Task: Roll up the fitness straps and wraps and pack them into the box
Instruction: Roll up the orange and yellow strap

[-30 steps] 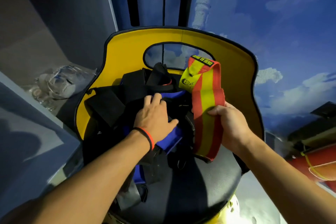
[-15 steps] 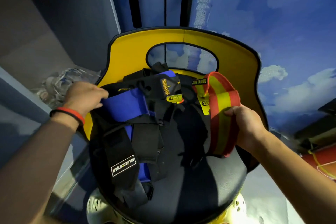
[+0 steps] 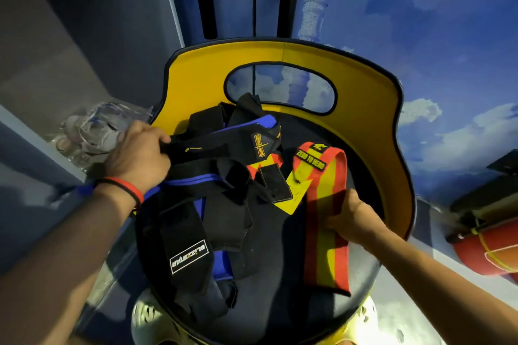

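So honestly this looks like barely the start. Nothing on the chair seat (image 3: 280, 266) is rolled yet, and I can't spot a box anywhere in view, so all the rolling and packing is left as far as I can tell. The red and yellow wrap (image 3: 322, 190) lies flat and stretched out along the right side of the seat, running from near the yellow chair back (image 3: 196, 78) down toward the front edge, with a "ZERO TO HERO" patch at its far end. The right hand (image 3: 354, 218) has its fingers curled over the wrap's right edge about halfway along, pinning it. The rest is a tangled pile of black and blue straps (image 3: 224, 204) heaped on the left half of the seat, one with a white-bordered logo patch hanging near the front-left edge. The left hand (image 3: 138, 154), at the seat's left edge, is gripping the end of a black strap (image 3: 201, 148) from that pile, fingers wrapped round it. My guess is the striped one gets rolled first.
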`<state>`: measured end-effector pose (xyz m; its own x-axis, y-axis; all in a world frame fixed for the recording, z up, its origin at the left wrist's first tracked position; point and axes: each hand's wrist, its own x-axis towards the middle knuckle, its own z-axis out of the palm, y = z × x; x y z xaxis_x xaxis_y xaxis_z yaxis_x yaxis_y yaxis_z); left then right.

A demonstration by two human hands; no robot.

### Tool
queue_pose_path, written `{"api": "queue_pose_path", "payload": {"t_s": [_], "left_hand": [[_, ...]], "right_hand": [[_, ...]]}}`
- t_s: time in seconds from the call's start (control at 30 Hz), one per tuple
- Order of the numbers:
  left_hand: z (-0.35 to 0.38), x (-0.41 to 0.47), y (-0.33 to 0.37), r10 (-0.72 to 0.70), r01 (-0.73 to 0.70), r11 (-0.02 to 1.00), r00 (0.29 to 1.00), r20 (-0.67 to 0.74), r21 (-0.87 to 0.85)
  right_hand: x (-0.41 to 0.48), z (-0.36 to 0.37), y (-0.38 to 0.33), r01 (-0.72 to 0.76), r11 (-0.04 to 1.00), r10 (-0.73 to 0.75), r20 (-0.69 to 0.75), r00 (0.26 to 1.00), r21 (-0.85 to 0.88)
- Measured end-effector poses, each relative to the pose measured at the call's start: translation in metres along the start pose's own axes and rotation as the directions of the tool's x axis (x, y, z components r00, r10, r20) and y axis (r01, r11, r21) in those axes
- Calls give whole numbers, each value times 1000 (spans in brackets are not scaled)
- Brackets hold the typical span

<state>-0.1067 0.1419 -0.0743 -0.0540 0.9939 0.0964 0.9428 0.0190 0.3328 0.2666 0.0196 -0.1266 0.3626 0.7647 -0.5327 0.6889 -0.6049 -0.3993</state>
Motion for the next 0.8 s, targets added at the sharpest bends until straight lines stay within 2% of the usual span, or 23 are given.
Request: {"api": "queue_pose_path", "payload": {"t_s": [0.07,0.1,0.17,0.23,0.3,0.4,0.53,0.6,0.7,0.8], "left_hand": [[0,-6,26,143,-148,987,987,-80,-63],[2,-11,41,219,-228,966,972,-82,-120],[10,-26,71,404,-400,897,915,-17,-186],[25,-42,95,522,-505,848,847,97,-158],[39,-52,112,522,-523,851,830,197,-50],[52,-46,120,387,-418,903,890,242,95],[55,-28,114,183,-231,958,949,256,171],[51,-25,114,152,-190,970,961,231,151],[47,-23,112,224,-244,965,957,183,95],[40,-20,105,253,-263,965,946,204,19]], "right_hand": [[-2,1,0,65,976,-103,-178,979,-208],[-4,2,-2,110,953,-191,-277,942,-284],[-10,3,-16,271,913,-374,-362,854,-304],[-15,8,-38,449,875,-483,-275,831,-181],[-15,20,-59,494,866,-499,-109,860,-77],[-12,38,-78,384,912,-402,133,906,142],[2,55,-87,282,909,-314,58,948,307],[2,51,-91,176,843,-273,122,954,509],[-1,45,-95,14,764,-211,228,951,645],[-4,40,-98,-145,549,-204,300,932,823]]}}
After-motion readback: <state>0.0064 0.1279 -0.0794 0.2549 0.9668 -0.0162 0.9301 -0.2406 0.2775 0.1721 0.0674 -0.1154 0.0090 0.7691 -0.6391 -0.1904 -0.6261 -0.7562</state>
